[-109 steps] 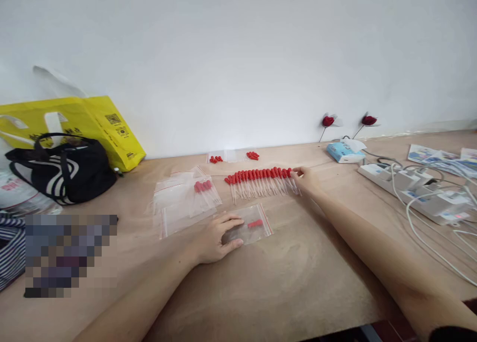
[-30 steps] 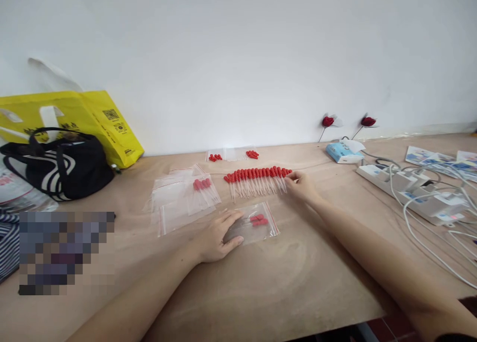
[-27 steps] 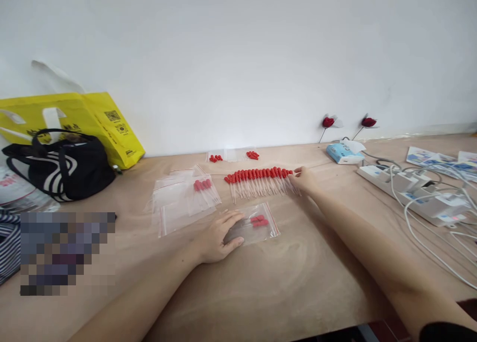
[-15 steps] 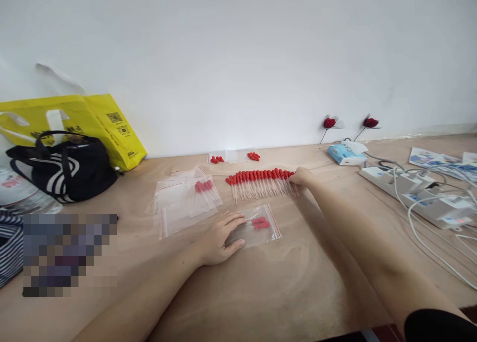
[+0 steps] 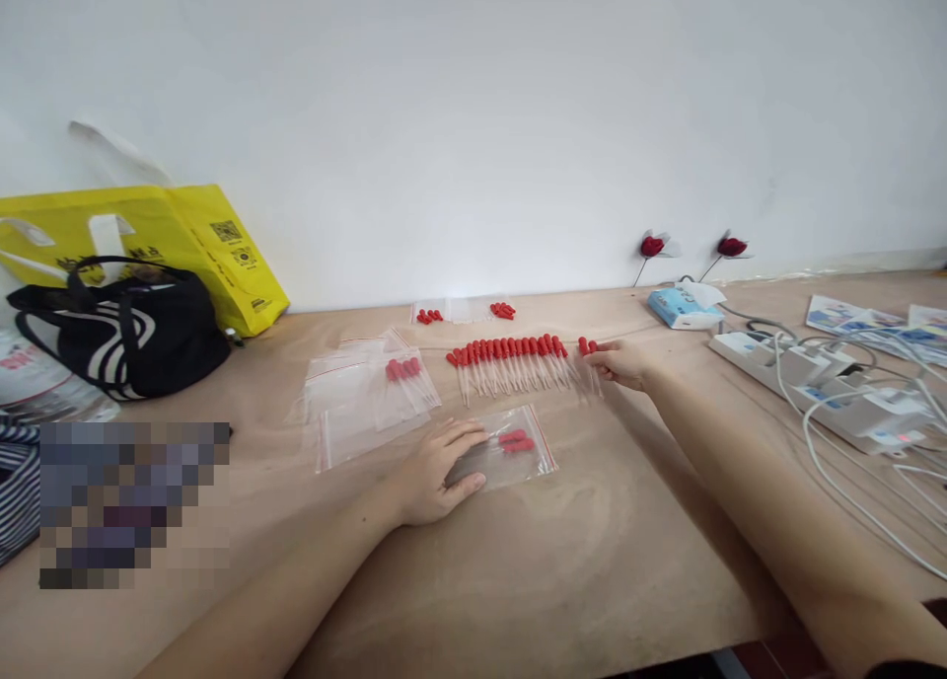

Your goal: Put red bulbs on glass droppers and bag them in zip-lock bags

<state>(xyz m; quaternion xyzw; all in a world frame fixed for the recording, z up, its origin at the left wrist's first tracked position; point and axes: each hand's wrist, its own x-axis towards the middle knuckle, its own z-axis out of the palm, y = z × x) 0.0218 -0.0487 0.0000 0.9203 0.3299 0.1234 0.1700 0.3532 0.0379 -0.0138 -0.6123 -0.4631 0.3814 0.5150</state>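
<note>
My left hand point(image 5: 442, 470) lies flat with fingers spread on the left part of a clear zip bag point(image 5: 537, 467), which holds a few droppers with red bulbs point(image 5: 516, 440). Beyond it, a row of glass-like droppers point(image 5: 510, 348) lies side by side, red bulbs pointing away. At the row's right end my right hand point(image 5: 619, 363) pinches a pair of droppers point(image 5: 584, 346), set apart from the row by a small gap; their clear tubes are blurred. Left of the row, more droppers point(image 5: 403, 369) rest on a pile of zip bags point(image 5: 347, 413).
Two filled bags point(image 5: 466, 310) lie near the wall. On the left stand a yellow tote point(image 5: 214, 255) and a black bag point(image 5: 178, 324). A tissue pack point(image 5: 685, 307), a power strip point(image 5: 755, 348) with white cables and two red artificial flowers point(image 5: 652, 246) are at right.
My right hand has moved slightly right, drawing a pair of droppers away from the row's end and opening a gap. My left hand stays on the bag.
</note>
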